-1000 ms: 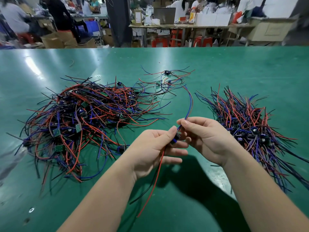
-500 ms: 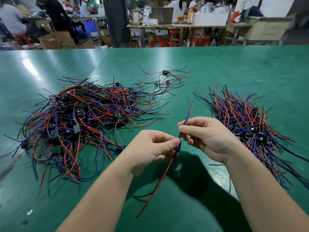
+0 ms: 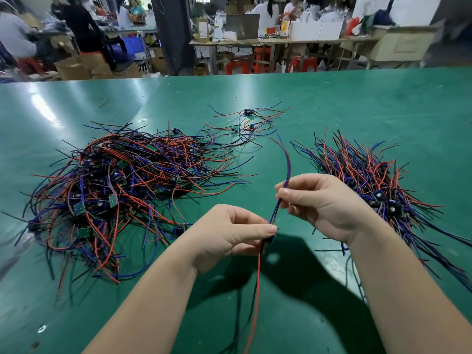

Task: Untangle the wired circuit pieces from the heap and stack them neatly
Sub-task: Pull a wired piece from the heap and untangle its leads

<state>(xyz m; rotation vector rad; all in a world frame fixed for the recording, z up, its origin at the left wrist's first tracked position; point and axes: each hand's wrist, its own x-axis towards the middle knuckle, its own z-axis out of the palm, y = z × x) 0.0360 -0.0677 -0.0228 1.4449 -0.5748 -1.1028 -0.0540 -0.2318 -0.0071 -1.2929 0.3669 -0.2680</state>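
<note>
- Above the glossy green table [image 3: 357, 103], between heap [image 3: 122, 190] and stack [image 3: 378, 185], the left hand [image 3: 229, 233] pinches a small circuit piece [image 3: 269, 238].
- Right hand [image 3: 324, 203] pinches its thin blue-red wires [image 3: 287, 162], now drawn clear of the far cluster [image 3: 245, 121].

Single head cam, worn on the person's head, is looking fwd & down across the green bench [image 3: 357, 103], sitting close enough that the bench is filling approx the lower three-quarters of the frame. Wide-angle lens is bowing its far edge, w/ the workshop bkgd [image 3: 255, 34] showing in the top strip.
</note>
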